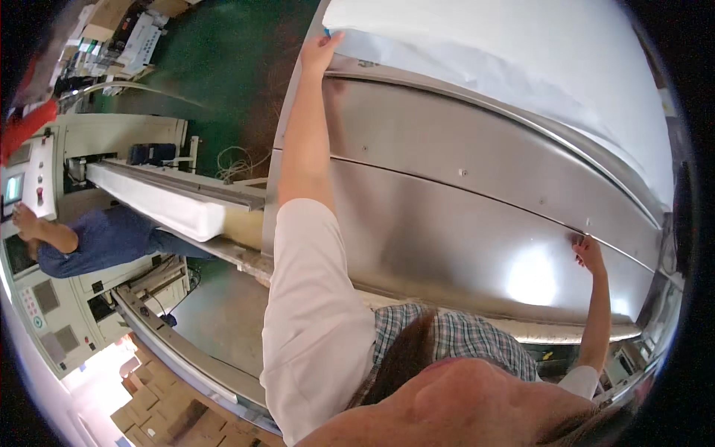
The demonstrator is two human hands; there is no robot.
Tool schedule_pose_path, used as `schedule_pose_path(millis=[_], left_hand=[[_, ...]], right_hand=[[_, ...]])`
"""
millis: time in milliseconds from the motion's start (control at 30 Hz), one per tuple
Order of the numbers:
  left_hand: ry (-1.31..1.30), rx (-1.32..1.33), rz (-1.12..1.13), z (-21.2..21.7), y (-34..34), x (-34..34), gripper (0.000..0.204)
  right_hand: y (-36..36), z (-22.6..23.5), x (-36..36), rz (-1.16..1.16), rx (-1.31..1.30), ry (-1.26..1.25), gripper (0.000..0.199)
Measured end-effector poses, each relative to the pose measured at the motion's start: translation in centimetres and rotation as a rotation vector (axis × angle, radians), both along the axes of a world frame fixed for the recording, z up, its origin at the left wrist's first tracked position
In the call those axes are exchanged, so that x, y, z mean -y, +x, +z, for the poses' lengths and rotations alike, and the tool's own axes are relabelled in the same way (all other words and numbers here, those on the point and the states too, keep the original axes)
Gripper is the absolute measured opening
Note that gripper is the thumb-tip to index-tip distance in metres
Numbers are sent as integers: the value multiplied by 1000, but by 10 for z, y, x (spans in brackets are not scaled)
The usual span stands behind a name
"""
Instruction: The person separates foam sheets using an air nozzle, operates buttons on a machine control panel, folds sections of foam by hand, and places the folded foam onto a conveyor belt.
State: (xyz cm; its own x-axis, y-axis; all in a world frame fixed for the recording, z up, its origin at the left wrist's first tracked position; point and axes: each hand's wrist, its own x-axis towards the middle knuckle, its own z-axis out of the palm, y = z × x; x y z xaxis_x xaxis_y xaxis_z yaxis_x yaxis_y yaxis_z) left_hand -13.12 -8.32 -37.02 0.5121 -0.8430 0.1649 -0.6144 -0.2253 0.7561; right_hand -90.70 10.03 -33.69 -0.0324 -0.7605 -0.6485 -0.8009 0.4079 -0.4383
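My left arm reaches to the far end of a shiny steel panel [417, 127]. There my left hand [320, 54] is closed at the corner of a thin white sheet [417, 61], its thumb on the sheet's edge. A small bit of blue shows by the fingertips; what it belongs to I cannot make out. Lower on the right, my right hand [590, 255] rests its bent, slightly parted fingers on the steel, near a seam, and nothing shows in it. A large white surface [536, 37] lies beyond the sheet.
At left a person in dark blue [104, 235] works at a cream machine with a lit screen [13, 188]. A long white block [164, 200] lies on a rail beside the steel panel. Cartons [160, 402] and a loose cable [240, 162] are farther off.
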Motion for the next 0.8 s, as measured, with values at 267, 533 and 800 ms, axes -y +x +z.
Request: schedule_pose_path(millis=[267,533,800], left_hand=[[-15,-245,-68,-22,-22,-13,27],[-608,-688,-7,-3,-16,55,21],[-283,-789,-160,8,-39,91,32]], right_hand=[[-23,-3,-12,-101,-24,-6,27],[-4,7,-11,-84,-88,-9,29],[-9,14,-20,-196,-94,9,29]])
